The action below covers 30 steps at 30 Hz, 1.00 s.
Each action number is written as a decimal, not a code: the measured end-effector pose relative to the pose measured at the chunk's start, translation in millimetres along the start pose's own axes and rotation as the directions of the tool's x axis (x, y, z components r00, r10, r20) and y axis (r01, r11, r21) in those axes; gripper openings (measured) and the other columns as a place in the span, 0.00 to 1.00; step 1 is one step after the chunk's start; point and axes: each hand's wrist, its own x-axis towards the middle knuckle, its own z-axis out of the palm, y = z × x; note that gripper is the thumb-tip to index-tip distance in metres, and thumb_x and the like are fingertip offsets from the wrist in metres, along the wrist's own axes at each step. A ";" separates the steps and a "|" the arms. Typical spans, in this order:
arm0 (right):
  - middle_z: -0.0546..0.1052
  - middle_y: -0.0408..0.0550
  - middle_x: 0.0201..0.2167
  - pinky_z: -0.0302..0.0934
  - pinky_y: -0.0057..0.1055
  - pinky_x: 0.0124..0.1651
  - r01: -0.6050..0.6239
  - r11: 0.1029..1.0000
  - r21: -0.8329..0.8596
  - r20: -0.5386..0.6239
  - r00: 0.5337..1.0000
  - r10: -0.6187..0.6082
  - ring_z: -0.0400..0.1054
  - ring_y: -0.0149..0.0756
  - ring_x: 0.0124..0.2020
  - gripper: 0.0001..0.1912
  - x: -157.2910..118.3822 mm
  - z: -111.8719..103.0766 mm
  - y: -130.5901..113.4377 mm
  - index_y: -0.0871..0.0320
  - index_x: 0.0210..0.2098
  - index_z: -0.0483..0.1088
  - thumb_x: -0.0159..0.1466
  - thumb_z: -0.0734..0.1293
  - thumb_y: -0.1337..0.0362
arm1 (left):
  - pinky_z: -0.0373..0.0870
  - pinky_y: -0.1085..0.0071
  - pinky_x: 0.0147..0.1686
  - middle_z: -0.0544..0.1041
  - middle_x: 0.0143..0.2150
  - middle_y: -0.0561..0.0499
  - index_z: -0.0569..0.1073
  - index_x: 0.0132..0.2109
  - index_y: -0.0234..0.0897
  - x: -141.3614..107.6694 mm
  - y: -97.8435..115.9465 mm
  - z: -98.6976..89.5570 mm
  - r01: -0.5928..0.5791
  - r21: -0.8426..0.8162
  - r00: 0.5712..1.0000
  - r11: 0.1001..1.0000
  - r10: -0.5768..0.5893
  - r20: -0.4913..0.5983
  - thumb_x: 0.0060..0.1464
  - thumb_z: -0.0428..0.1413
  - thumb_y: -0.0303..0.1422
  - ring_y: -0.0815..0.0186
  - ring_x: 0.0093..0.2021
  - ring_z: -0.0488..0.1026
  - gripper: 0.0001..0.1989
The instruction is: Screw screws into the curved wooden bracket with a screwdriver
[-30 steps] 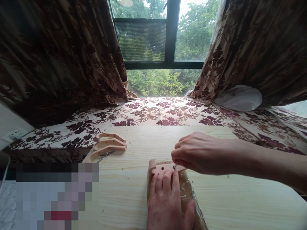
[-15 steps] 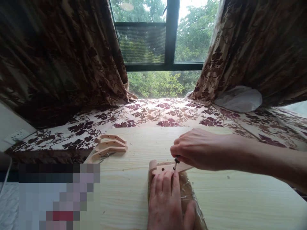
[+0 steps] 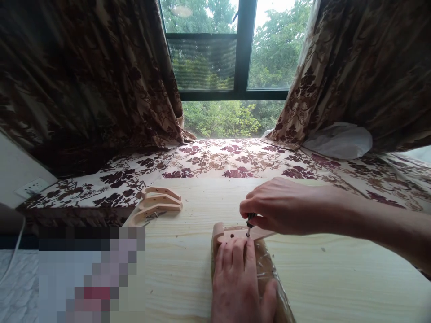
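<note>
My right hand (image 3: 271, 204) is closed around the handle of a small screwdriver (image 3: 249, 224). The tool's tip points down into a hole in a pale wooden piece (image 3: 223, 235), which has another dark hole to the left. Flat across the near edge of that piece lies my left hand (image 3: 235, 276), fingers stretched out and thumb apart. Under both is a brown block wrapped in clear film (image 3: 266, 264), partly covered by the left hand. Whether a screw sits under the tip is too small to tell.
Several similar wooden pieces with holes (image 3: 161, 200) lie at the table's left edge, some metal screws (image 3: 155, 216) beside them. Small crumbs dot the pale wooden table (image 3: 182, 278). Behind it are a floral-covered ledge (image 3: 215, 157), a white plastic bag (image 3: 340, 140), curtains and a window.
The whole view has shifted slightly, so things sit a little further right. My right hand has turned slightly around the screwdriver, showing more of its handle. The left hand stays in place on the wood.
</note>
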 end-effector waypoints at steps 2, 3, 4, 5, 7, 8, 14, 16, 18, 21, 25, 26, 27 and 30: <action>0.74 0.47 0.26 0.44 0.28 0.27 0.049 0.999 0.008 0.012 0.999 -0.049 0.61 0.31 0.25 0.09 0.0 1.5 -0.4 0.58 0.31 0.70 0.63 0.59 0.70 | 0.58 0.52 0.58 0.66 0.56 0.40 0.66 0.58 0.31 -0.1 0.2 -0.2 0.008 -0.012 1.000 1.000 -0.008 0.007 0.55 0.51 0.48 0.49 0.58 0.59 0.30; 0.74 0.47 0.26 0.44 0.28 0.27 0.061 0.998 0.013 0.010 0.998 -0.061 0.60 0.31 0.25 0.10 0.6 3.7 0.0 0.59 0.30 0.69 0.64 0.58 0.69 | 0.58 0.52 0.58 0.66 0.56 0.40 0.66 0.58 0.31 -0.1 0.3 -0.3 0.011 -0.016 1.000 1.000 -0.011 0.010 0.55 0.51 0.48 0.49 0.58 0.59 0.30; 0.74 0.47 0.25 0.44 0.28 0.27 0.063 0.998 0.020 0.000 0.998 -0.063 0.58 0.30 0.24 0.10 1.5 6.7 0.8 0.59 0.30 0.69 0.64 0.57 0.69 | 0.58 0.52 0.58 0.66 0.56 0.40 0.66 0.58 0.31 -0.1 0.4 -0.6 0.014 -0.016 1.000 1.000 -0.013 0.012 0.55 0.51 0.47 0.50 0.58 0.59 0.30; 0.73 0.47 0.25 0.43 0.29 0.26 0.053 0.998 0.027 -0.018 0.998 -0.053 0.57 0.30 0.24 0.11 2.4 9.9 1.9 0.59 0.30 0.69 0.65 0.57 0.69 | 0.58 0.52 0.58 0.67 0.56 0.40 0.66 0.58 0.31 0.0 0.4 -0.9 0.014 -0.013 1.000 1.000 -0.013 0.016 0.55 0.51 0.47 0.50 0.57 0.60 0.30; 0.72 0.47 0.24 0.42 0.29 0.26 0.021 0.999 0.037 -0.057 0.998 -0.019 0.54 0.30 0.22 0.11 3.9 15.3 4.4 0.59 0.30 0.68 0.65 0.56 0.68 | 0.59 0.52 0.58 0.67 0.55 0.40 0.66 0.58 0.31 0.2 0.6 -1.8 0.009 -0.008 1.000 1.000 -0.009 0.021 0.55 0.51 0.47 0.50 0.57 0.60 0.30; 0.72 0.47 0.23 0.42 0.29 0.26 0.004 0.999 0.041 -0.068 0.998 -0.001 0.53 0.29 0.22 0.12 4.1 16.5 5.4 0.59 0.30 0.68 0.65 0.56 0.67 | 0.59 0.52 0.58 0.67 0.55 0.40 0.66 0.58 0.31 0.4 0.7 -2.2 0.008 -0.006 1.000 1.000 -0.007 0.022 0.55 0.51 0.47 0.50 0.57 0.60 0.30; 0.72 0.46 0.23 0.41 0.29 0.25 -0.040 0.999 0.022 -0.004 0.999 0.040 0.53 0.29 0.21 0.11 -3.0 -0.1 0.5 0.59 0.29 0.69 0.63 0.58 0.67 | 0.60 0.51 0.58 0.67 0.56 0.40 0.66 0.58 0.31 0.8 1.9 -3.7 0.017 -0.034 1.000 0.999 -0.016 0.022 0.55 0.52 0.46 0.50 0.57 0.60 0.30; 0.73 0.45 0.23 0.41 0.29 0.25 -0.030 0.999 0.021 0.034 0.999 0.029 0.54 0.29 0.21 0.09 -5.1 -5.5 -2.5 0.58 0.29 0.70 0.62 0.59 0.68 | 0.59 0.50 0.58 0.67 0.56 0.39 0.66 0.58 0.31 0.5 2.1 -3.1 0.021 -0.038 1.000 0.999 -0.020 0.022 0.55 0.51 0.47 0.49 0.58 0.60 0.30; 0.73 0.46 0.24 0.42 0.29 0.25 -0.014 1.000 0.023 0.063 0.998 0.013 0.56 0.29 0.22 0.10 -5.1 -5.3 -3.4 0.58 0.30 0.70 0.62 0.59 0.70 | 0.59 0.50 0.58 0.67 0.56 0.39 0.66 0.58 0.31 0.0 1.9 -1.8 0.020 -0.038 1.000 0.999 -0.020 0.017 0.55 0.51 0.47 0.49 0.58 0.60 0.30; 0.74 0.48 0.26 0.44 0.29 0.26 0.026 0.998 0.061 0.047 0.998 -0.029 0.58 0.30 0.24 0.11 -2.6 3.2 0.1 0.59 0.31 0.71 0.63 0.58 0.71 | 0.59 0.51 0.58 0.67 0.56 0.40 0.66 0.58 0.31 -0.5 1.2 0.0 0.016 -0.032 1.000 0.999 -0.016 0.001 0.55 0.51 0.47 0.50 0.57 0.60 0.30; 0.74 0.47 0.24 0.44 0.29 0.26 -0.009 0.996 0.089 0.010 1.000 0.008 0.56 0.30 0.23 0.11 0.3 11.8 5.6 0.59 0.31 0.70 0.64 0.57 0.69 | 0.58 0.52 0.58 0.67 0.55 0.40 0.66 0.58 0.30 0.1 0.6 -0.2 0.012 -0.031 1.000 0.999 -0.011 0.007 0.56 0.50 0.47 0.50 0.57 0.60 0.30; 0.74 0.47 0.24 0.44 0.29 0.26 -0.033 0.996 0.084 0.008 0.999 0.032 0.56 0.30 0.23 0.12 0.4 11.7 5.8 0.59 0.31 0.71 0.64 0.57 0.68 | 0.58 0.52 0.58 0.67 0.55 0.40 0.66 0.58 0.30 0.4 0.7 -0.7 0.012 -0.031 1.000 0.999 -0.011 0.011 0.56 0.50 0.47 0.50 0.57 0.60 0.30; 0.74 0.48 0.24 0.43 0.29 0.25 -0.053 0.996 0.074 0.003 0.999 0.053 0.56 0.30 0.22 0.13 0.3 10.7 5.5 0.59 0.31 0.71 0.64 0.56 0.68 | 0.59 0.52 0.58 0.67 0.55 0.40 0.66 0.58 0.30 0.6 0.8 -1.3 0.012 -0.031 1.000 0.999 -0.011 0.013 0.56 0.50 0.47 0.50 0.57 0.60 0.29; 0.75 0.50 0.23 0.42 0.30 0.24 -0.078 0.997 0.027 0.003 0.997 0.078 0.57 0.31 0.21 0.13 -1.9 4.0 2.3 0.60 0.32 0.73 0.63 0.57 0.67 | 0.59 0.51 0.58 0.67 0.55 0.40 0.67 0.57 0.31 1.2 1.4 -2.6 0.010 -0.030 1.000 1.000 -0.010 0.007 0.55 0.51 0.46 0.49 0.57 0.60 0.29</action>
